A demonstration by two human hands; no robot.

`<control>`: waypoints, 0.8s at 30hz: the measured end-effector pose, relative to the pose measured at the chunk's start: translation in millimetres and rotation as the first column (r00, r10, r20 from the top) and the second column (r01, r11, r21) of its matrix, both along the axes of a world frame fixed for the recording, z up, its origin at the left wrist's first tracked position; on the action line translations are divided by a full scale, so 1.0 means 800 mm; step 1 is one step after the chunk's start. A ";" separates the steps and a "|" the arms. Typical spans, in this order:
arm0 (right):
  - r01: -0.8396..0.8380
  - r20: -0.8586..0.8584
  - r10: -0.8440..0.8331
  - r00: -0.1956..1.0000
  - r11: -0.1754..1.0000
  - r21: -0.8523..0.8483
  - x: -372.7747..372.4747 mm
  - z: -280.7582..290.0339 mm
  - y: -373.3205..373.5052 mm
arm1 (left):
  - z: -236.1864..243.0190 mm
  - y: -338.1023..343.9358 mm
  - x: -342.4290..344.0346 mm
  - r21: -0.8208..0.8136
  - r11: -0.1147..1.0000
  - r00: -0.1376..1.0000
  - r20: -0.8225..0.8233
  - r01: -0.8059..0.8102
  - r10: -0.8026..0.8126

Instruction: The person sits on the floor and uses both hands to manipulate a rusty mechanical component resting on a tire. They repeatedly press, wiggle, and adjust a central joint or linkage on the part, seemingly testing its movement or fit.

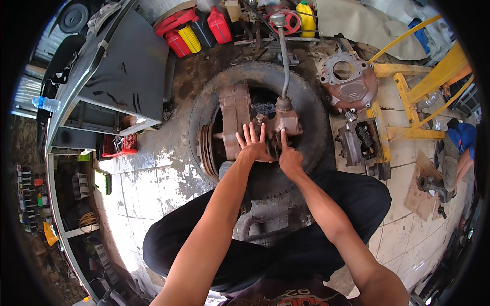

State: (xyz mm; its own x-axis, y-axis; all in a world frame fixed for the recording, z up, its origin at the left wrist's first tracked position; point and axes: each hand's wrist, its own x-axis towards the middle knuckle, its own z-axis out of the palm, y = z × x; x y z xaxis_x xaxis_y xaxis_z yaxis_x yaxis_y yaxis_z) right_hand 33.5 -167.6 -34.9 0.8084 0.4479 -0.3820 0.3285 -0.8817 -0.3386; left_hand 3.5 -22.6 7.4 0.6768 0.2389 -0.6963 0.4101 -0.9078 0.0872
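Note:
A brown-painted gearbox housing (236, 109) rests on a large black tyre (317, 115) lying flat on the floor in front of me. A grey gear lever (285, 64) with a round knob rises from its right part, and a ribbed drum (205, 150) sits at its left end. My left hand (253, 145) lies on the housing's near side, open, with fingers spread and pointing away from me. Close beside it, my right hand (291, 157) touches the housing with its index finger stretched out. Its other fingers are folded or partly hidden. Between the hands is a dark gap.
A bell housing (349, 84) and an opened gear case (360, 143) stand to the right beside a yellow frame (416, 132). A grey metal cabinet (125, 69) is at the left. Jerrycans (219, 25) line the back. Far right, another person's hand (463, 166) is near a metal part on cardboard.

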 end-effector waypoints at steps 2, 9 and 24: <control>-0.024 -0.020 0.023 1.000 0.999 -0.025 0.008 0.001 0.000 | 0.001 0.002 0.001 0.012 1.000 1.000 -0.005 0.007 -0.007; 0.026 0.004 -0.026 1.000 0.999 -0.019 0.008 -0.006 -0.011 | 0.001 -0.003 0.001 0.022 1.000 1.000 -0.007 -0.013 0.014; 0.093 0.018 -0.093 0.995 0.996 0.013 0.017 -0.011 -0.023 | 0.006 -0.002 0.002 0.032 0.999 1.000 0.006 -0.022 0.022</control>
State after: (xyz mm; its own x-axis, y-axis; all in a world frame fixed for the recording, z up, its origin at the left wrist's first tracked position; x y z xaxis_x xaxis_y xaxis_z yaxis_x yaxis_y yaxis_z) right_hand 46.9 -185.9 -43.6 0.8538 0.3749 -0.3611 0.2516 -0.9045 -0.3443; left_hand 5.0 -24.5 12.1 0.6752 0.2760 -0.6841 0.4294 -0.9011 0.0603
